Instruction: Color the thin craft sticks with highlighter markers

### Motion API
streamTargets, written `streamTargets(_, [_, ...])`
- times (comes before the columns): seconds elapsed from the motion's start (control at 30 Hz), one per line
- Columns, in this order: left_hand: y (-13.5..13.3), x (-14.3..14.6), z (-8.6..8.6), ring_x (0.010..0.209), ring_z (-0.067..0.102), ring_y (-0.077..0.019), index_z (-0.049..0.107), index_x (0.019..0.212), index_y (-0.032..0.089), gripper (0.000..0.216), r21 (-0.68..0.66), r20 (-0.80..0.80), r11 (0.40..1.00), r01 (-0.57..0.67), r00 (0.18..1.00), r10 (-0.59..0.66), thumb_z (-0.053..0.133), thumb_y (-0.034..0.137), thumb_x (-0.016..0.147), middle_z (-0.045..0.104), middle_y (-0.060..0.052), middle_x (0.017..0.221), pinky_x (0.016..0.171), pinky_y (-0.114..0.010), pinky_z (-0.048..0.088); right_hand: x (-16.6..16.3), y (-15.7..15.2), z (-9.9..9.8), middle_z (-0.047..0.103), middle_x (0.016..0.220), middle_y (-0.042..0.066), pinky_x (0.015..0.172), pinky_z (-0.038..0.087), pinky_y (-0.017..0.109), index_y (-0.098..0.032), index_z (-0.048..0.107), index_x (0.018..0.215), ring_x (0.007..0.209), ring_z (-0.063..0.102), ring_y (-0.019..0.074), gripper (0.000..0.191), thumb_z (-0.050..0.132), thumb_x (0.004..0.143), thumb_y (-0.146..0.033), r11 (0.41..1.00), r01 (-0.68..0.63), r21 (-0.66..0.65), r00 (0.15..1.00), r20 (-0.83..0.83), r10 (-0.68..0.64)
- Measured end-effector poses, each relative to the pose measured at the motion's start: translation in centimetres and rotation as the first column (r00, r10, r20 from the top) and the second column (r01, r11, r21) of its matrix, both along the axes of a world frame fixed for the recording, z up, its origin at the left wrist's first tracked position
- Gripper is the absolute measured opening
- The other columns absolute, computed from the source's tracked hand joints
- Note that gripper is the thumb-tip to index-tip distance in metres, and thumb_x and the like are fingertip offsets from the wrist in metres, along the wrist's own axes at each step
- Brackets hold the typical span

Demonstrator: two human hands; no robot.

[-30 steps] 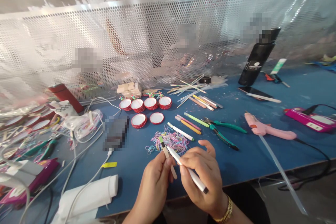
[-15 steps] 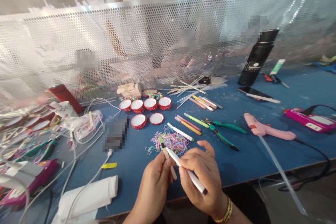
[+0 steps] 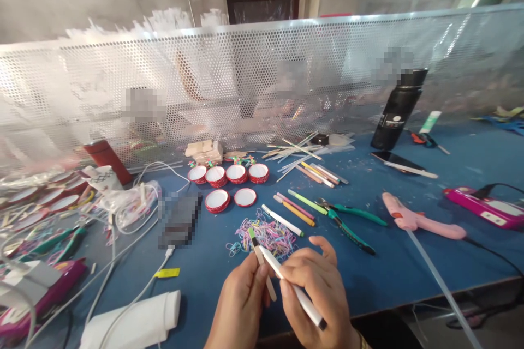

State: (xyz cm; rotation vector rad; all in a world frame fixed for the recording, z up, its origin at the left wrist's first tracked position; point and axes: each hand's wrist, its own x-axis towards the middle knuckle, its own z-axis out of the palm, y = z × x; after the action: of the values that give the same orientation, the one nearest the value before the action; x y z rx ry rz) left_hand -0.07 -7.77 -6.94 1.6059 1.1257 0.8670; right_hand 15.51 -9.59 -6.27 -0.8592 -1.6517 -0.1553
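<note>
My left hand [image 3: 240,305] is closed on a thin wooden stick [image 3: 260,258] with a green tip, holding it upright near the table's front edge. Right beside it, my right hand [image 3: 317,297] grips a white marker [image 3: 292,287], whose tip rests against the stick. Just beyond both hands lies a heap of coloured rubber bands [image 3: 267,230] on the blue table [image 3: 405,262]. Several loose coloured sticks [image 3: 295,208] lie behind the bands.
Red-rimmed round lids [image 3: 226,174] sit mid-table, green pliers [image 3: 347,218] and a pink glue gun [image 3: 417,219] to the right, a black bottle [image 3: 395,110] and a phone [image 3: 399,159] farther back. Cables, a white roll [image 3: 135,326] and clutter fill the left. A perforated metal screen [image 3: 262,82] closes the back.
The view tilted up a little, so everything sits lower in frame. Both hands keep the same hold on stick and marker, with the marker tip still at the stick.
</note>
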Motion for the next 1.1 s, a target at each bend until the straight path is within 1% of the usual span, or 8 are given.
streamTargets(0.13, [0.1, 0.0, -0.2, 0.059, 0.042, -0.0104, 0.052, 0.08, 0.019, 0.041, 0.02, 0.009, 1.0, 0.008, 1.0, -0.008, 0.042, 0.051, 0.103, 0.048, 0.004, 0.066, 0.056, -0.022, 0.032, -0.1, 0.3, 0.1, 0.068, 0.072, -0.002, 0.107, 0.031, 0.047, -0.018, 0.061, 0.091, 0.068, 0.064, 0.0138, 0.016, 0.055, 0.085, -0.004, 0.999, -0.023, 0.023, 1.0, 0.011, 0.022])
streamTargets(0.23, [0.2, 0.0, -0.3, 0.058, 0.041, -0.0103, 0.053, 0.08, 0.019, 0.041, 0.015, 0.003, 1.0, 0.011, 1.0, -0.011, 0.042, 0.052, 0.103, 0.048, 0.004, 0.064, 0.054, -0.022, 0.031, -0.2, 0.4, 0.1, 0.068, 0.071, -0.002, 0.107, 0.032, 0.046, -0.018, 0.06, 0.09, 0.067, 0.064, 0.0137, 0.016, 0.055, 0.084, -0.003, 0.999, -0.011, 0.034, 1.0, 0.009, 0.01])
streamTargets(0.43, [0.1, 0.0, 0.5, 0.056, 0.042, -0.0108, 0.054, 0.08, 0.019, 0.041, -0.01, 0.01, 1.0, 0.02, 1.0, -0.02, 0.043, 0.052, 0.102, 0.049, 0.003, 0.064, 0.052, -0.022, 0.032, -0.1, 0.4, -0.2, 0.068, 0.072, -0.002, 0.108, 0.032, 0.045, -0.019, 0.06, 0.092, 0.069, 0.066, 0.0142, 0.018, 0.054, 0.084, -0.004, 0.999, 0.012, 0.042, 1.0, 0.009, -0.012])
streamTargets(0.63, [0.1, 0.0, 0.8, 0.057, 0.044, -0.0114, 0.054, 0.078, 0.019, 0.04, 0.028, 0.034, 1.0, 0.013, 0.999, -0.014, 0.045, 0.05, 0.101, 0.051, 0.002, 0.064, 0.055, -0.022, 0.034, -0.2, 0.4, -0.2, 0.068, 0.073, -0.003, 0.108, 0.033, 0.045, -0.018, 0.06, 0.09, 0.067, 0.066, 0.0133, 0.016, 0.056, 0.084, -0.004, 1.0, -0.001, 0.031, 1.0, 0.019, 0.001])
streamTargets(0.8, [0.1, -0.1, 0.6, 0.057, 0.044, -0.0119, 0.053, 0.077, 0.019, 0.042, 0.015, 0.014, 1.0, 0.015, 1.0, -0.015, 0.044, 0.053, 0.101, 0.051, 0.002, 0.064, 0.055, -0.023, 0.035, -0.1, 0.4, -0.4, 0.068, 0.072, -0.002, 0.108, 0.032, 0.046, -0.019, 0.06, 0.093, 0.069, 0.066, 0.0146, 0.018, 0.055, 0.084, -0.004, 0.999, 0.021, 0.041, 1.0, 0.011, -0.021])
streamTargets(0.93, [0.1, 0.1, 0.4, 0.055, 0.042, -0.0115, 0.053, 0.075, 0.019, 0.044, 0.031, 0.05, 0.999, -0.02, 0.999, 0.018, 0.046, 0.055, 0.1, 0.05, 0.002, 0.062, 0.053, -0.023, 0.033, 0.0, 0.3, -0.5, 0.068, 0.073, -0.003, 0.108, 0.032, 0.047, -0.019, 0.059, 0.093, 0.068, 0.065, 0.0139, 0.019, 0.055, 0.085, -0.003, 1.0, -0.002, 0.028, 1.0, 0.017, 0.002])
streamTargets(1.0, [0.0, 0.2, 0.6, 0.056, 0.042, -0.0114, 0.054, 0.075, 0.019, 0.044, 0.02, 0.062, 0.999, -0.028, 0.998, 0.026, 0.047, 0.054, 0.099, 0.05, 0.002, 0.062, 0.053, -0.023, 0.033, 0.0, 0.2, -0.5, 0.068, 0.072, -0.003, 0.108, 0.032, 0.048, -0.02, 0.059, 0.092, 0.067, 0.064, 0.0135, 0.017, 0.056, 0.085, -0.004, 1.0, -0.015, 0.02, 1.0, 0.025, 0.015])
streamTargets(1.1, [0.0, 0.2, 1.2, 0.057, 0.043, -0.0116, 0.055, 0.076, 0.018, 0.041, 0.0, 0.06, 1.0, 0.001, 0.998, -0.001, 0.048, 0.052, 0.1, 0.05, 0.002, 0.063, 0.055, -0.023, 0.034, 0.0, 0.2, -0.3, 0.067, 0.072, -0.003, 0.109, 0.032, 0.047, -0.02, 0.06, 0.092, 0.066, 0.064, 0.0136, 0.017, 0.056, 0.085, -0.005, 1.0, -0.009, 0.01, 0.999, 0.033, 0.008])
